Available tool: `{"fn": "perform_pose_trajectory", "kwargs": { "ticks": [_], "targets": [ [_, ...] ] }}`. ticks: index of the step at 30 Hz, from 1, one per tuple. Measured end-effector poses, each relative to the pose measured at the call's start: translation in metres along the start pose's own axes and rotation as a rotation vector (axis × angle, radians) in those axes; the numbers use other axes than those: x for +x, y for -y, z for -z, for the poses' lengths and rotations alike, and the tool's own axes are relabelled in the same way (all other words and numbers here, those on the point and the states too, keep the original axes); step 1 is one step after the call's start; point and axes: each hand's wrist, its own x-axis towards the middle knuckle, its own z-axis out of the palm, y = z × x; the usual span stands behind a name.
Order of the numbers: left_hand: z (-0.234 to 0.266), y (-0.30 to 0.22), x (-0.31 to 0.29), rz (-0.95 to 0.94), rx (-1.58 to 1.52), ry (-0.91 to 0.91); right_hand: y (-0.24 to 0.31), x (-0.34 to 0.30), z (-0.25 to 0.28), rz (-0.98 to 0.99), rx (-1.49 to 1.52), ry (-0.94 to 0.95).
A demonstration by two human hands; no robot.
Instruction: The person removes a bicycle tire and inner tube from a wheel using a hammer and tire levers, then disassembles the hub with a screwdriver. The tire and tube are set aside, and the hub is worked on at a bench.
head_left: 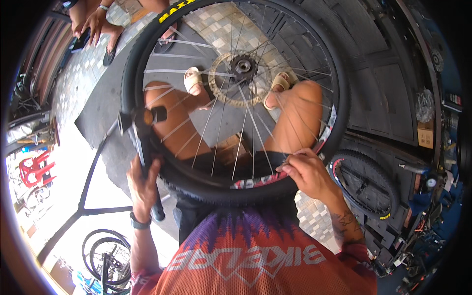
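Note:
A bicycle wheel with a black knobby tyre is tilted over my lap. Spokes run from its hub, which carries a disc brake rotor. Red and white decals mark the near part of the rim. My right hand is at the near right rim, its thumb and fingers pinched together; whatever is between them is too small to make out. My left hand is closed around a black bar beside the tyre's left edge, below a black clamp head with an orange part.
A black stand with spread legs is at left. Another tyre lies at right near tools and a small cardboard box. A bicycle shows at lower left. Another person's hand holds a dark phone at upper left.

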Motion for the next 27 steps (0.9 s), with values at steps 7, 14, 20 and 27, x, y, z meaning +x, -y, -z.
{"fn": "perform_pose_trajectory", "kwargs": {
  "ticks": [7, 14, 20, 27],
  "targets": [
    [-0.01, -0.007, 0.013, -0.078, 0.188, -0.022, -0.034, 0.157, 0.096, 0.175, 0.244, -0.362],
    [-0.006, -0.026, 0.03, -0.106, 0.304, 0.062, -0.062, 0.239, 0.06, 0.347, 0.286, -0.315],
    [0.0, -0.046, 0.042, 0.113, 0.243, 0.081, -0.078, 0.236, 0.054, 0.375, 0.263, -0.28],
    [0.019, -0.091, 0.089, -0.116, 0.301, 0.14, -0.093, 0.234, 0.043, 0.419, 0.188, -0.301]
  ]
}}
